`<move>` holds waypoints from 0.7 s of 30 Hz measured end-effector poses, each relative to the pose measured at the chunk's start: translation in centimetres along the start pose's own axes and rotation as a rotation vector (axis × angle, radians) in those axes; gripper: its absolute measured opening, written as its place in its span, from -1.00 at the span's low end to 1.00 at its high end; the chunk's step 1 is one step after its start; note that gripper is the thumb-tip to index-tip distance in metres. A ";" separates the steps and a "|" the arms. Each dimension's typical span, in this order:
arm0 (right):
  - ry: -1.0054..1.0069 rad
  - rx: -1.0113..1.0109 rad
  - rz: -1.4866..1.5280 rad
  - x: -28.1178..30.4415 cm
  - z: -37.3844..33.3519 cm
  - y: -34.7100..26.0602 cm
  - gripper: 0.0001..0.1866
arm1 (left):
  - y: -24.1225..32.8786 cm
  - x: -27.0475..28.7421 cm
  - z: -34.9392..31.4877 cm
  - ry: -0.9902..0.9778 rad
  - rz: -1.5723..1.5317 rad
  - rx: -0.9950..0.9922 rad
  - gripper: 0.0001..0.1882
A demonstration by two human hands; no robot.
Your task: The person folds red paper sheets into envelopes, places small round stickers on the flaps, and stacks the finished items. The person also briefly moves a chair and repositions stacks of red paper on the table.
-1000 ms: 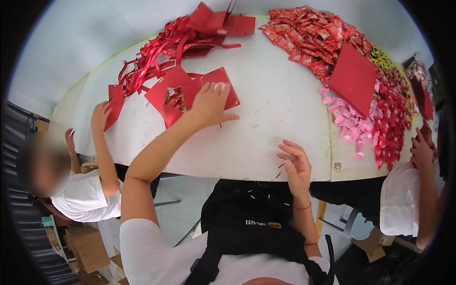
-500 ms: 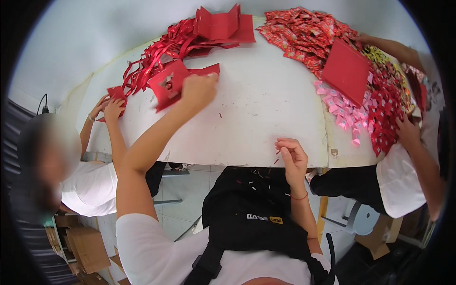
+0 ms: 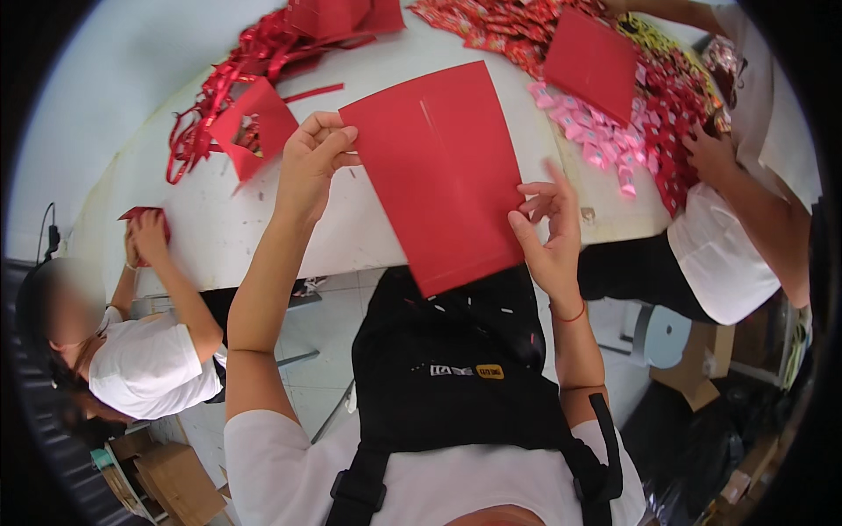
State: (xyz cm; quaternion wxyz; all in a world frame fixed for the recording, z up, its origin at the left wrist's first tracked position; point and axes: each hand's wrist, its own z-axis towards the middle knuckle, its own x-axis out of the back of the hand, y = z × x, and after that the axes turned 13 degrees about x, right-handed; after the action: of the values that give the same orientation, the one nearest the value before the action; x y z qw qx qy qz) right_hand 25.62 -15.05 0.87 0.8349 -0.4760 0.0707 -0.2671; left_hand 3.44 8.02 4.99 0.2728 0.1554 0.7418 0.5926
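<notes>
The left hand (image 3: 309,158) was clamped on the upper left corner of a red card (image 3: 434,175), thumb on the near face. The right hand (image 3: 554,232) was loosely curled, its fingers blurred and apart from one another; its thumb reached the card's right edge, below the middle, but whether it gripped there could not be told.

The card was held up between the two hands, to the right of the left hand and to the left of the right. Its long axis ran from the top down toward the person, with the lower end leaning right. The left hand was the nearer to its top end, the right hand to its bottom end, which showed in front of the black apron (image 3: 438,368).

Beyond, on the white table (image 3: 355,232), a red box (image 3: 276,114) with sweets in its opening stood past the left hand, beside a heap of red ribbons (image 3: 224,92). Past the right hand lay pink sweets (image 3: 586,133), with a flat red box (image 3: 589,66) just beyond them.
</notes>
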 end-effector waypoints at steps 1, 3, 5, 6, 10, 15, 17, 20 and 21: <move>-0.141 0.132 -0.144 1.5 -0.8 0.8 -0.27 | -1.2 0.1 0.2 0.021 0.034 0.036 -0.86; -0.399 0.222 -0.380 2.5 -2.2 -0.6 -0.41 | -3.8 -0.1 0.4 0.060 0.103 0.107 -0.81; -0.614 0.210 -0.503 2.7 -3.7 0.0 -0.27 | -5.4 -1.1 1.2 0.271 0.583 -0.252 -0.70; -0.690 0.183 -0.597 2.2 -4.3 0.4 -0.28 | -5.9 -1.6 1.4 0.358 0.835 -0.438 -0.65; -0.582 0.206 -0.732 0.7 -6.5 1.7 -0.31 | -6.8 -5.0 -7.8 -0.244 1.095 -0.509 -0.45; -0.398 0.403 -0.731 -1.6 -7.8 1.5 -0.59 | -11.7 -4.9 -9.9 -0.139 1.173 -0.617 -0.68; -0.310 0.527 -0.710 -2.9 -8.1 1.8 -0.80 | -11.8 -5.0 -9.6 -0.128 1.119 -0.614 -0.73; -0.312 0.531 -0.682 -3.1 -8.0 2.0 -0.84 | -11.5 -5.0 -9.6 -0.144 1.142 -0.600 -0.83; -0.322 0.522 -0.688 -3.1 -7.8 2.0 -0.83 | -11.5 -5.0 -9.6 -0.146 1.138 -0.602 -0.83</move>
State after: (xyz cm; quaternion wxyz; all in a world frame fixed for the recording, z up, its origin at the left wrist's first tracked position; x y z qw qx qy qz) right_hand 20.82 -18.58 -5.39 0.7901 -0.2808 -0.2915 -0.4604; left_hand 2.84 -5.20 -3.53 -0.0026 0.4808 0.3245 0.8146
